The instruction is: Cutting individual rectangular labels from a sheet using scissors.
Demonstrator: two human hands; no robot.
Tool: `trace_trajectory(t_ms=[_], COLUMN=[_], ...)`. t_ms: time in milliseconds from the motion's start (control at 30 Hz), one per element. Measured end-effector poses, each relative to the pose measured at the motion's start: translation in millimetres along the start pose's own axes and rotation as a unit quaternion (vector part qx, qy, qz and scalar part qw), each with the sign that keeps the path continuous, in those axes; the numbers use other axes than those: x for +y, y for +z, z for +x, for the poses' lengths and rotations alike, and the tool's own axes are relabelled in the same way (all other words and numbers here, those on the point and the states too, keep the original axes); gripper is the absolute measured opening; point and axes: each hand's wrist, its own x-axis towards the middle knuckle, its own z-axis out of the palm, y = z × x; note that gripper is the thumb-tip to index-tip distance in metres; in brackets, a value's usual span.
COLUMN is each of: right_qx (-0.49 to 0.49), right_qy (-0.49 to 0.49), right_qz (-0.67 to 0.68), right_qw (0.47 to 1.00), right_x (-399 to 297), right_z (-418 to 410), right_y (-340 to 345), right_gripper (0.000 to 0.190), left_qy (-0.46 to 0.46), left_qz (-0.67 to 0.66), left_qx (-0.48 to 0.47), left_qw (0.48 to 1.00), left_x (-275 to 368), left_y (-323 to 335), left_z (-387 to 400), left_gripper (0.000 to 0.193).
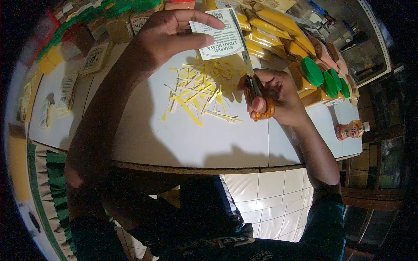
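Between the thumb and fingers of my left hand [173, 36] is a white printed paper label [220, 44] with a dark green border line. My right hand [274, 94] grips a pair of scissors [264, 102] by amber-coloured handles. The scissor blades point up along the label's right edge; whether they are parted I cannot tell. Below the label, a loose heap of yellow and white paper strips [199, 93] lies on the white tabletop [140, 140].
Bags of yellow powder [271, 27] crowd the back right, beside jars with green lids [312, 71]. A small drink bottle [351, 130] lies near the right edge. Stacks of cut labels [67, 91] and a larger label stack [97, 58] sit at left, with more jars [119, 29] behind.
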Motion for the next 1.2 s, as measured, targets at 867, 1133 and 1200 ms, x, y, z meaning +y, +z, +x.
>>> trace_trajectory(t_ms=[867,1133,1200], right_qx=[-0.056,-0.032,-0.031], right_qy=[-0.027,-0.031,-0.03], right_qz=[0.044,0.027,0.024], right_qw=[0.997,0.999,0.999], right_x=[7.6,7.0,9.2], right_z=[2.8,-0.6,-1.4], right_y=[-9.8,-1.3,-3.6], right_gripper=[0.058,0.049,0.049], left_qy=[-0.029,-0.016,-0.009], left_qz=[-0.099,0.01,0.005], left_qx=[0.019,0.008,0.002], left_qw=[0.994,1.0,1.0], left_x=[-2.0,0.5,0.4], left_y=[-4.6,-1.9,-2.7], left_z=[-0.4,-1.3,-0.9], left_gripper=[0.024,0.031,0.032])
